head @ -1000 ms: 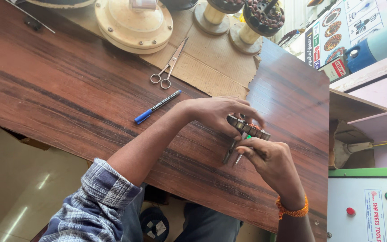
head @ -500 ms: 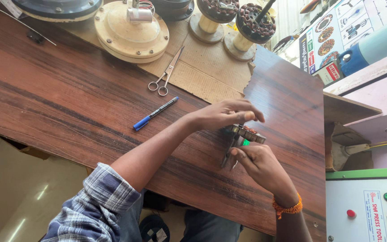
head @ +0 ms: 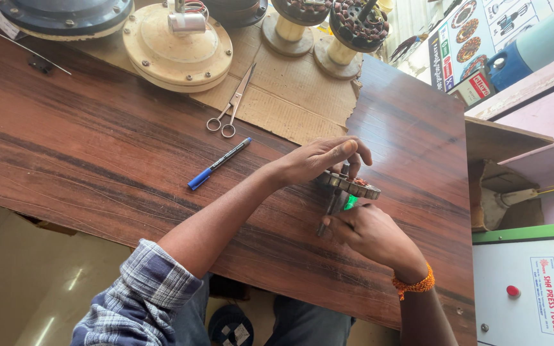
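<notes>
Since half a second ago our left hand [head: 318, 160] had edged a little farther along the round stator [head: 351, 184], its fingers now draped over the far rim, while our right hand [head: 370, 232] stayed just below it.

The dark wooden worktop [head: 97, 154] filled most of the view. At its far edge lay a sheet of brown cardboard [head: 290, 96], and on that sat a cream-coloured round motor housing [head: 177, 48], with a dark blue housing [head: 59, 13] further left and two wound cores on pale stands [head: 328, 32] to the right. Off the right end of the worktop stood a grey control box [head: 533, 288] with red and green buttons.

The stator rested on the worktop toward its near right part, tilted on edge between our two hands. Our left hand was closed over its top, fingers curled on the rim. Our right hand gripped a slim metal tool [head: 328, 211] together with a small green piece [head: 351, 202], both pressed against the stator's underside.

Well apart to the left lay a pair of scissors [head: 232, 106] on the cardboard edge and, nearer, a blue marker pen [head: 218, 164] on the bare wood.
</notes>
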`<state>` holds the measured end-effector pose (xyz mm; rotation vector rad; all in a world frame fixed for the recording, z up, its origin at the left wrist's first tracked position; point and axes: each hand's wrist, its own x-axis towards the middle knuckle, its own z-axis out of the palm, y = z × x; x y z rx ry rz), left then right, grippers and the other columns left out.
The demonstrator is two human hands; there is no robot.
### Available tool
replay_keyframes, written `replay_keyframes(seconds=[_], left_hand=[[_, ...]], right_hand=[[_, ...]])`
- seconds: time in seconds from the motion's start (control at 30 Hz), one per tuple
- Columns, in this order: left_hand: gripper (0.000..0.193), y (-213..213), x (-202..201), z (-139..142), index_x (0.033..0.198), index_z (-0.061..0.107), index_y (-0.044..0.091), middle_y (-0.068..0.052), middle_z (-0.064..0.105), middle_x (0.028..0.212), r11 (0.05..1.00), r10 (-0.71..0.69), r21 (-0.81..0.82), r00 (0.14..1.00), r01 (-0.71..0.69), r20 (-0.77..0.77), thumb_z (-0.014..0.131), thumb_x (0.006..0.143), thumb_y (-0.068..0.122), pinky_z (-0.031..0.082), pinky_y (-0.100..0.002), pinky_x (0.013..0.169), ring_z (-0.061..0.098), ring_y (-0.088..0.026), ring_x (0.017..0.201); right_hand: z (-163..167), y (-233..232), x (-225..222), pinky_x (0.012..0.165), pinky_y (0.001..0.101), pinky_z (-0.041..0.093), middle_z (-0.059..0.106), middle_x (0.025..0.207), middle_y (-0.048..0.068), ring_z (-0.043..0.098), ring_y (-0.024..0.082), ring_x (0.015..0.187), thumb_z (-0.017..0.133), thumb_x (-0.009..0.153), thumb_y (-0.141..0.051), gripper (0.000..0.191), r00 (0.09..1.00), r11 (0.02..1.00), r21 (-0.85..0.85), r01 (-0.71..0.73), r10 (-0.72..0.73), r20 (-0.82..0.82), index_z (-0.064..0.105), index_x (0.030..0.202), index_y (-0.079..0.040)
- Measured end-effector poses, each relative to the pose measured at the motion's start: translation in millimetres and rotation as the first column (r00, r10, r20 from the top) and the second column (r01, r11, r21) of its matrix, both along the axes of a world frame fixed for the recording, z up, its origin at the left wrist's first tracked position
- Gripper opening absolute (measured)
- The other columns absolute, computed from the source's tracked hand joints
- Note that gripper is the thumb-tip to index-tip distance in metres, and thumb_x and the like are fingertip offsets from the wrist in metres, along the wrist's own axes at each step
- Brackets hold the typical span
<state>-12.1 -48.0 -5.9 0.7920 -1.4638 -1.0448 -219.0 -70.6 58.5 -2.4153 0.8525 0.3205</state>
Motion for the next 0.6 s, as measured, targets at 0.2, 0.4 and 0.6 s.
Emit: replay_keyframes(seconds=[0.2, 0.4, 0.6], left_hand=[[0.071, -3, 2, -2, 0.114, 0.070, 0.011, -0.003, 0.069, 0.093, 1.000, -0.003, -0.023, 1.000, 0.003, 0.009, 0.031, 0.105, 0.069, 0.049, -0.029, 0.084, 0.064, -0.012, 0.093], [0.070, -5, 0, -4, 0.112, 0.071, 0.010, -0.002, 0.070, 0.094, 1.000, -0.009, -0.013, 1.000, 0.009, -0.030, 0.030, 0.106, 0.067, 0.050, -0.029, 0.082, 0.065, -0.012, 0.093], [0.068, -6, 0, -7, 0.110, 0.071, 0.008, -0.003, 0.072, 0.093, 1.000, -0.007, -0.029, 0.997, 0.005, -0.072, 0.030, 0.108, 0.063, 0.049, -0.028, 0.080, 0.065, -0.011, 0.090]], right_hand=[[-16, -11, 2, 0.066, 0.0426, 0.054, 0.067, 0.066, 0.013, 0.065, 0.025, 0.063, 0.058, 0.098, -0.041, 0.046, 0.970, 0.987, -0.015, -0.161, 0.155, -0.186, 0.070, 0.077, -0.002], [-4, -2, -1, 0.064, 0.0396, 0.055, 0.072, 0.072, 0.008, 0.069, 0.023, 0.066, 0.064, 0.089, -0.048, 0.040, 0.989, 0.983, -0.102, -0.150, 0.147, -0.031, 0.081, 0.097, -0.012], [2, 33, -16, 0.070, 0.0331, 0.060, 0.075, 0.100, 0.009, 0.075, 0.023, 0.079, 0.073, 0.088, -0.031, 0.030, 0.854, 0.921, -0.201, 0.333, -0.205, 0.478, 0.076, 0.109, -0.009]])
